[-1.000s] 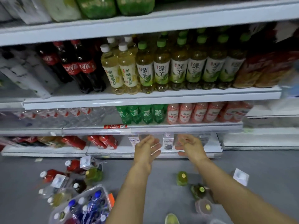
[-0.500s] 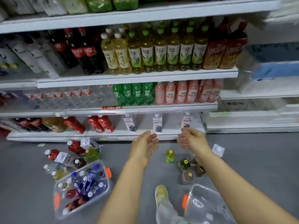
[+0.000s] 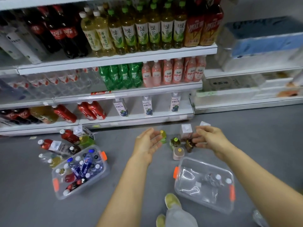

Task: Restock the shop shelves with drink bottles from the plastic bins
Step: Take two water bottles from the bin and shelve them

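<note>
Now the left hand [image 3: 148,143] is spreading relaxed, straight fingers and the right hand [image 3: 209,139] is loosely curling its fingers round nothing; small bottles [image 3: 175,142] are standing on the floor [image 3: 118,149] between them; the left bin [image 3: 105,173] is sitting packed with bottles, the right bin [image 3: 193,190] holding few.

A single wide-angle camera rides on the person's head and looks forward and steeply down. It faces the shelves [image 3: 114,58] square on from standing height; their boards bow with the lens and fill the upper half. The floor [image 3: 32,202] fills the lower half. Both forearms enter from the bottom edge, with the left grip [image 3: 148,145] and right grip [image 3: 209,140] close to the lens at mid-frame. A shoe [image 3: 172,200] shows almost straight below.
</note>
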Tool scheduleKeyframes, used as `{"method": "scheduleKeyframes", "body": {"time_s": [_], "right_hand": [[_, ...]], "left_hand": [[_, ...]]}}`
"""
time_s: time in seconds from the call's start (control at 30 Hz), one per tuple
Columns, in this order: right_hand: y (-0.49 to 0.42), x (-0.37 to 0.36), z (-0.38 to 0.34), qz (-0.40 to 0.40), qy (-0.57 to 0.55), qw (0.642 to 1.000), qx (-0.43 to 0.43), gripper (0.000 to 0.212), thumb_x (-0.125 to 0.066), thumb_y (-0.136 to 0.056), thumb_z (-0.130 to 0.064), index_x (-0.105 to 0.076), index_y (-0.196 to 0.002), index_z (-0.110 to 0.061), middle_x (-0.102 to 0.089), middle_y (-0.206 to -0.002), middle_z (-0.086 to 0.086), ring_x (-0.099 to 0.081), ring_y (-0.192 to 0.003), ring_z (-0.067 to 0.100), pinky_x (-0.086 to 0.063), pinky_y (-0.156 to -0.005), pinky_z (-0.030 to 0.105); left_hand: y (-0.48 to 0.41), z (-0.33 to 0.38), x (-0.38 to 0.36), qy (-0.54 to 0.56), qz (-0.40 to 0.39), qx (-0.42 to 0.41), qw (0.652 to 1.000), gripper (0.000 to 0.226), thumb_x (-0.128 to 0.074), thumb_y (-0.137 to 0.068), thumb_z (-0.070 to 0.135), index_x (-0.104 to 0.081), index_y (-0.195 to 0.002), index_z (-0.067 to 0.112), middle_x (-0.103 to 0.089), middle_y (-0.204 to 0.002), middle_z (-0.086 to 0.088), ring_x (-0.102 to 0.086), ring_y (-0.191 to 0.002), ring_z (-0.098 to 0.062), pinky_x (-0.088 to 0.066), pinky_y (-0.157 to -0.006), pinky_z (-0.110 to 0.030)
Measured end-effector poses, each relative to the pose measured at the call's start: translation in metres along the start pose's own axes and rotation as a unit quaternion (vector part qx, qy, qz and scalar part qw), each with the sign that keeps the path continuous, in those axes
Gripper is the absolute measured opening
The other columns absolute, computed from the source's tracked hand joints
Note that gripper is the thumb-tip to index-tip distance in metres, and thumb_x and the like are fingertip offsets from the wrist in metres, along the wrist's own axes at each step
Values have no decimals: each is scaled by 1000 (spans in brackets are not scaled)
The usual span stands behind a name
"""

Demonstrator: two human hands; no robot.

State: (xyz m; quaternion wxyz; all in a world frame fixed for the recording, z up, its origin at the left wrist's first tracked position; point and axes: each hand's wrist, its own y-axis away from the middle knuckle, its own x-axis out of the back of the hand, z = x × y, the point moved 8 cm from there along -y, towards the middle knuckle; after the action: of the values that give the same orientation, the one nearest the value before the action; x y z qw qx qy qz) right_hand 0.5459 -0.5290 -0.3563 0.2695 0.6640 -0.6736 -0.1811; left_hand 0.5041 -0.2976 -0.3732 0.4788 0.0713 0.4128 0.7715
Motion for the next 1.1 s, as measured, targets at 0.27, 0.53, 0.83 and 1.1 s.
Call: {"method": "scheduleKeyframes", "body": {"time_s": [0.27,0.53,0.83,1.1], "right_hand": [[6,3,-10,-27,8,1000,11,20,-50,-100,-8,-59,-117,-3,-62,-91,15,-56,-75,25,-39,-64,34],[-1,9,-16,-28,-2,999,24,14,-51,-99,-9,-61,-110,-10,-67,-89,13,-63,-72,25,-43,-67,37],[-6,49,50,-8,-26,1000,0,15,-49,-101,-7,-59,-112,-8,-64,-93,14,-61,-72,20,-53,-62,25],[-28,131,166,90,-91,989,-78,16,-51,-99,-6,-60,-112,-5,-65,-94,16,-62,-73,25,-52,-64,32]], "left_hand": [[9,-13,-22,-2,1,22,1000,10,-56,-98,12,-64,-92,10,-69,-83,-5,-64,-76,-19,-53,-71,-32],[6,-8,-47,3,-12,-6,1000,19,-58,-99,13,-61,-116,7,-70,-91,-8,-66,-81,-20,-55,-79,-35],[-10,-81,-71,-54,-26,38,997,31,-59,-98,15,-61,-127,3,-72,-89,-5,-68,-74,-17,-58,-67,-30],[-32,-192,-96,-107,-52,113,986,27,-59,-98,19,-62,-122,6,-70,-92,-5,-66,-79,-19,-57,-71,-32]]}}
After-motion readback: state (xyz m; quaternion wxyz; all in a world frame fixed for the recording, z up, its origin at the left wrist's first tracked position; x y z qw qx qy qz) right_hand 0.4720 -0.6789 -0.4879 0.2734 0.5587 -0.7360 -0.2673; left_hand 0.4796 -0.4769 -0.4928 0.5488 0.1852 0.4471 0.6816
